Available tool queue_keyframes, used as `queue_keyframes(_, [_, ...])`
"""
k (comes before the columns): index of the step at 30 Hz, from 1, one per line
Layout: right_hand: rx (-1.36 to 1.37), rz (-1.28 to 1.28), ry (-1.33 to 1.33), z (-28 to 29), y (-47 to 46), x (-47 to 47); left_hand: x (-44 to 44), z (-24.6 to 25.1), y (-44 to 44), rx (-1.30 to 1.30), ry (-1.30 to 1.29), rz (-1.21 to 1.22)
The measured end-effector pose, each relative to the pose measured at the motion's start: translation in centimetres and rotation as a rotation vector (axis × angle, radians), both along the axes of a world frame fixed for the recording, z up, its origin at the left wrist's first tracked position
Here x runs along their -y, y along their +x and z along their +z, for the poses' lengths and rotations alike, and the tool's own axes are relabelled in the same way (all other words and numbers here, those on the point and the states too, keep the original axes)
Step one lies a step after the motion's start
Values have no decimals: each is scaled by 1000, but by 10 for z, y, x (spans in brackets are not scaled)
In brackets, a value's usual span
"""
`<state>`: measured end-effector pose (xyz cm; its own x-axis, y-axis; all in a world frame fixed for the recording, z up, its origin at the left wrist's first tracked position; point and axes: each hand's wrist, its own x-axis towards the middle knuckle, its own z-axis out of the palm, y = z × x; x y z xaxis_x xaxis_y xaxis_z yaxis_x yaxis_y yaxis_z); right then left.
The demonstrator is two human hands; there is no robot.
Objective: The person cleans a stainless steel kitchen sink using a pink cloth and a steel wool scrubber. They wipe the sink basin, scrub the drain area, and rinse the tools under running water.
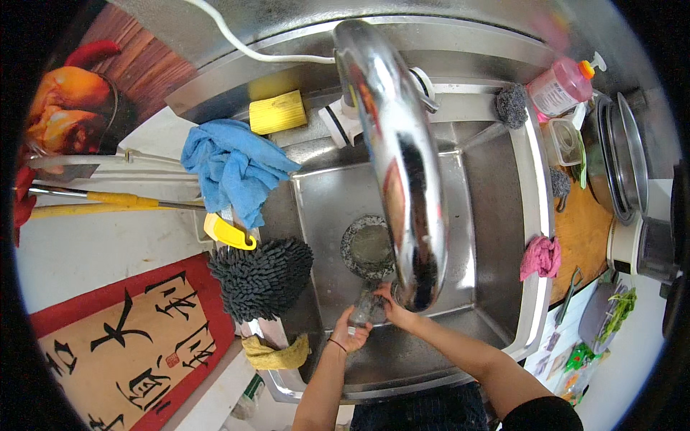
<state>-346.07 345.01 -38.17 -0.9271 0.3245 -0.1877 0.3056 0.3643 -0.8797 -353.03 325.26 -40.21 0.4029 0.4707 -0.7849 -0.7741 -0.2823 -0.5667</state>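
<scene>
Low in the stainless steel sink [453, 194], both hands are at a clear glass or plastic vessel [365, 308]. My left hand [351, 329] grips its near left side, palm turned partly up. My right hand [394, 308] is on its right side, with the fingers bent around it or at its mouth; blur hides which. Just beyond the hands, on the sink floor, lies a round speckled grey bowl [347, 249] with a dull greyish middle. The thick chrome faucet [415, 178] arches over the sink and hides the bowl's right edge.
On the left rim lie a blue cloth [232, 161], a dark chenille wash mitt [261, 277] and a yellow cloth [277, 353]. A yellow sponge [277, 112] sits behind. Along the right are a steel scrubber [511, 106], a pink soap bottle [558, 89] and a pink cloth [540, 257].
</scene>
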Motion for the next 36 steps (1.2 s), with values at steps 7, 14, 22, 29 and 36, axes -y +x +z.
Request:
queue_keyframes(7, [19,-8,177,-4,-6,14,5,-5,-2,-9,3,6])
queue_keyframes(14, [108,9,219,-102,15,22,-5,4,-8,-7,26,-10])
queue_keyframes(22, [131,28,193,-52,-1,-3,-3,1,-10,30,44,17])
queue_keyframes(29, [371,1,206,-43,26,-40,-9,8,-7,-252,-3,-268])
queue_keyframes(36, [134,-50,62,-26,5,3,-24,16,4,-404,-66,-554])
